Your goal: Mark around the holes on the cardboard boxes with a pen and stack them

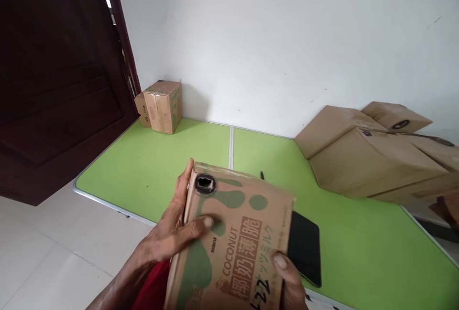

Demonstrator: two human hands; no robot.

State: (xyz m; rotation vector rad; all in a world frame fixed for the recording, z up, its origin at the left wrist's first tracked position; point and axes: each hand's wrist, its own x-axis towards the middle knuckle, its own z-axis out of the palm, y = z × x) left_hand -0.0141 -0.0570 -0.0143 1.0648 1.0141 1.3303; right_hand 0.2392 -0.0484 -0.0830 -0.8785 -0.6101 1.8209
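Note:
A brown cardboard box (236, 224) with green blotches, the word COCONUT and handwritten marks is held up close over the front edge of the table. Near its upper left corner is a small hole ringed in black. My left hand (175, 231) grips the box's left side, thumb lying across the printed face. At the lower right, my right hand (289, 281) holds the opposite side with its thumb on the face; its other fingers are hidden. Behind the box's right edge lies a black flat tablet-like thing (306, 248), partly covered.
On the green folding table (118, 162), taped cardboard boxes (163, 109) stand at the back left. Several larger brown boxes (373, 152) crowd the right side. A black pen-like item (262, 175) lies behind the held box. A dark door (60, 85) borders the left.

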